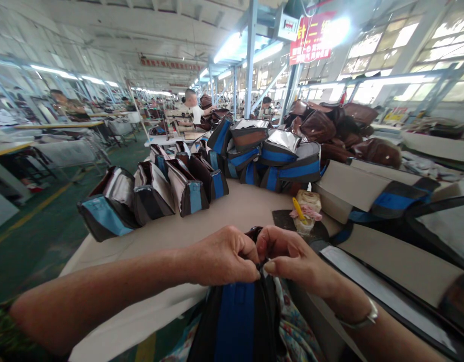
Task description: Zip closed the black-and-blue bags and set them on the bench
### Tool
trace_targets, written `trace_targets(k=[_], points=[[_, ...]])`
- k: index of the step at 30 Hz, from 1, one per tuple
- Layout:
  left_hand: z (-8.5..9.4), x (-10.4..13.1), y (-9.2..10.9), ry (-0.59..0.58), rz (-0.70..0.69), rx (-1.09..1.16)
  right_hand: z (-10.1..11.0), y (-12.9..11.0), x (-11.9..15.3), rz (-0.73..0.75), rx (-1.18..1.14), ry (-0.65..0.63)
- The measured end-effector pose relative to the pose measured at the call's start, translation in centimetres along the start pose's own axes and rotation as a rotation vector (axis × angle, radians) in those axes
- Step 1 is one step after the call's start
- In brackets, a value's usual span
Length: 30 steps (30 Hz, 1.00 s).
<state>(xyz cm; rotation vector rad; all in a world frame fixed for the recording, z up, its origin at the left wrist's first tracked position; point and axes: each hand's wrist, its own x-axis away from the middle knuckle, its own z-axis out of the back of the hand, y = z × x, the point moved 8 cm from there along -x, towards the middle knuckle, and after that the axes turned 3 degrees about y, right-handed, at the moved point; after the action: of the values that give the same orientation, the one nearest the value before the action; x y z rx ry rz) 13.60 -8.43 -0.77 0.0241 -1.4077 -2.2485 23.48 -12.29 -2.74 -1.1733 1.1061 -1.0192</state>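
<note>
A dark bag with a broad blue stripe (235, 319) lies in front of my body, its far end at the table's near edge. My left hand (226, 257) is closed in a pinch on the bag's upper dark edge. Right beside it, my right hand (290, 259) pinches the same edge, thumb against forefinger. The fingertips of both hands almost meet, and they hide the exact spot they grip. A bracelet (362, 317) circles my right wrist.
On the beige table (239, 211), several unfinished bags (190, 188) stand left, with more striped bags (280, 156) piled behind. A jar (305, 218) with a yellow-handled tool (298, 208) sits right of centre. Beige panels (405, 261) lie right; brown bags (330, 128) are heaped beyond. A co-worker (194, 108) is farther back.
</note>
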Motion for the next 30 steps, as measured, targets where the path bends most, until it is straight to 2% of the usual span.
trace_targets(k=[7,14,25,27,30], points=[[0.1,0.1,-0.4,0.008,0.035,0.06,0.0,-0.4,0.0,0.012,0.077,0.054],[-0.1,0.0,-0.3,-0.005,0.025,0.077,-0.2,-0.2,0.1,0.005,-0.047,-0.017],[0.2,-0.1,-0.5,0.042,0.023,0.053,-0.2,-0.3,0.0,0.063,0.173,0.076],[0.2,-0.2,-0.5,0.047,0.022,0.039,-0.2,-0.6,0.2,0.115,0.253,0.1],[0.3,-0.3,-0.8,0.066,0.031,0.022,-0.4,-1.5,0.6,0.275,0.479,0.148]])
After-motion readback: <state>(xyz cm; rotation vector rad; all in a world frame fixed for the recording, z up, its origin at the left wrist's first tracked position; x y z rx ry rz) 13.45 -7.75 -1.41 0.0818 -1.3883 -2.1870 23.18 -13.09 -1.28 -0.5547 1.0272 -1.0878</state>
